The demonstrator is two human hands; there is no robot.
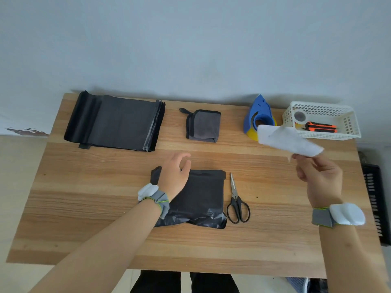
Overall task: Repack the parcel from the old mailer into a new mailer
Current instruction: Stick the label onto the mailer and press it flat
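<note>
**Holding a white sheet above the desk, black mailer under the other hand**

Lying nearest on the wooden table (84, 208) is a black mailer (201, 197), its far edge folded over. The left hand (175, 174) hovers over its far left corner, fingers loosely spread and gripping nothing. Black-handled scissors (238, 203) lie just beside the mailer's right edge, blades pointing away. The right hand (319, 176) is raised off the table, pinching a white sheet (285, 140) at its near corner. Farther back sit a stack of black mailers (118, 121) on the left, a folded grey cloth (204, 126) in the middle, a blue tape dispenser (259, 113) and a white basket (351, 123) holding an orange utility knife (320, 127).
</note>
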